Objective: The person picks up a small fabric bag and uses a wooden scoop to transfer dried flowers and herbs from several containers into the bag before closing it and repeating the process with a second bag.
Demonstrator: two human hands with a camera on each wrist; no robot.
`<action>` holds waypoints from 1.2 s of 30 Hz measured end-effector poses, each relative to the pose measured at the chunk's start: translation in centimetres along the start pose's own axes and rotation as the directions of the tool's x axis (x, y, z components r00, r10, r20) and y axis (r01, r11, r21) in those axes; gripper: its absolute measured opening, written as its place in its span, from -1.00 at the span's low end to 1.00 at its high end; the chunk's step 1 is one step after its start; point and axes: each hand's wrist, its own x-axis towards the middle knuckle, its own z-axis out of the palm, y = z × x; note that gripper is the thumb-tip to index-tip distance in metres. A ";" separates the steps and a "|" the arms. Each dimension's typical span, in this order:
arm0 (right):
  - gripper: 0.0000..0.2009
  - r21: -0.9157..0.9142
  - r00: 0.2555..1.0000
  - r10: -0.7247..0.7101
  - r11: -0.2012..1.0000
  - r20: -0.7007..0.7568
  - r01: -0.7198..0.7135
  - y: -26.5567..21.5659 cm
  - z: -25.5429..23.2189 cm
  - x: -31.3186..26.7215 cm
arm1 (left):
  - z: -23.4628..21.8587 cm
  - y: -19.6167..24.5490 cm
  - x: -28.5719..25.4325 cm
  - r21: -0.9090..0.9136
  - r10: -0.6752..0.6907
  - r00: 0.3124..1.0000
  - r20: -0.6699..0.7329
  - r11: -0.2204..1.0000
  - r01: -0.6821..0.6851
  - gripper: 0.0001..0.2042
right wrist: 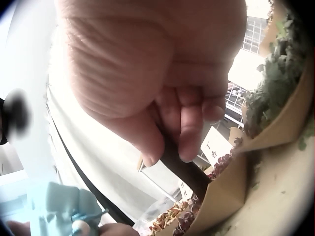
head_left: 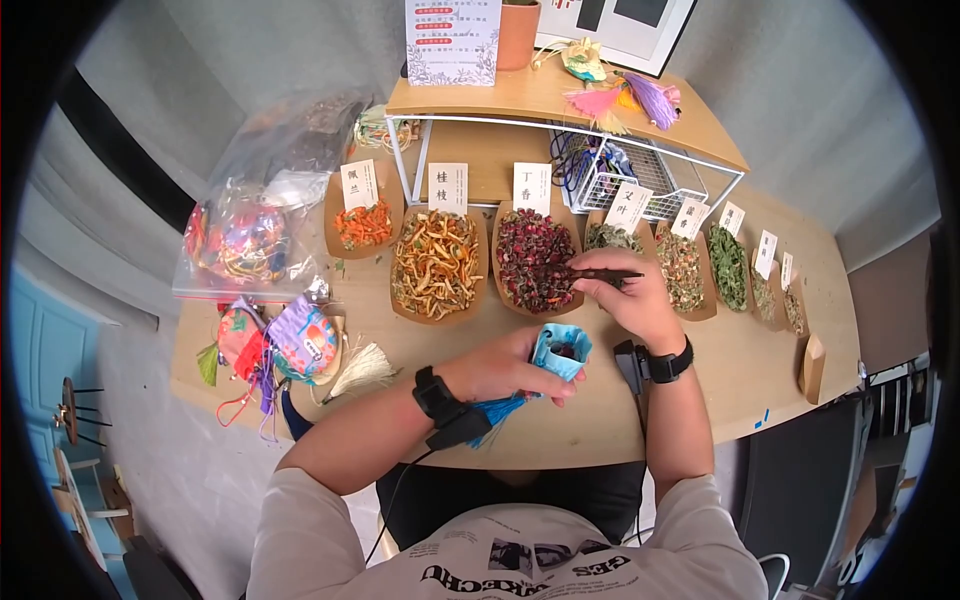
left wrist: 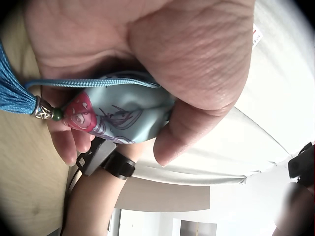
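Note:
My left hand (head_left: 505, 368) holds a light blue fabric sachet pouch (left wrist: 130, 110) with its mouth up. Some dark bits show inside it in the head view, and a blue tassel (left wrist: 15, 91) hangs from it on a cord with a green bead. My right hand (head_left: 638, 305) pinches a dark brown utensil (head_left: 612, 273) between thumb and fingers, over the paper tray of dried dark-red buds (head_left: 530, 235). Its far end reaches in among the buds, so its shape there is hidden. In the right wrist view the utensil (right wrist: 184, 169) slants down behind the tray's wall.
Paper trays of orange-yellow strips (head_left: 437, 262), orange bits (head_left: 362, 225) and green leaves (head_left: 730, 268) line the table, with label cards. Finished-looking pouches (head_left: 305, 340) and a plastic bag (head_left: 250, 235) lie left. A wooden shelf (head_left: 560, 100) stands behind. Wrist cameras trail cables.

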 end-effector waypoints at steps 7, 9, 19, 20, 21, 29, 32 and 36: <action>-0.79 0.031 0.998 0.064 0.998 -0.002 -0.063 -0.1 -0.4 -0.2 | 0.0 0.2 0.0 0.015 0.002 1.000 0.017 1.000 -0.002 -0.63; -0.79 -0.027 1.000 0.007 1.000 -0.014 -0.008 0.0 0.1 0.1 | 0.1 0.2 -0.1 0.014 0.007 1.000 0.010 1.000 -0.008 -0.64; -0.79 -0.083 0.997 -0.058 0.995 -0.052 0.053 1.2 0.3 0.0 | 0.0 0.2 0.0 0.034 0.008 1.000 0.023 0.999 -0.008 -0.64; -0.79 -0.083 0.997 -0.058 0.995 -0.051 0.053 1.2 0.4 0.0 | 0.0 0.3 0.0 0.030 0.008 1.000 0.023 1.000 -0.009 -0.64; -0.79 -0.068 0.997 -0.054 0.996 -0.061 0.049 1.2 0.5 0.0 | 0.0 0.3 0.0 0.025 0.009 1.000 0.024 1.000 -0.010 -0.64; -0.81 -0.054 0.998 -0.022 0.998 -0.060 0.019 0.9 1.0 0.2 | -0.1 0.0 0.0 0.010 0.010 1.000 0.023 1.000 -0.011 -0.64; -0.82 0.002 0.996 -0.002 1.000 -0.094 0.002 1.7 1.1 0.0 | -0.2 -0.1 0.1 0.008 0.013 1.000 0.028 1.000 -0.014 -0.64; -0.85 0.116 0.982 0.137 0.986 -0.127 -0.123 1.2 0.7 0.0 | -0.1 0.1 0.0 0.019 0.014 1.000 0.014 1.000 -0.014 -0.63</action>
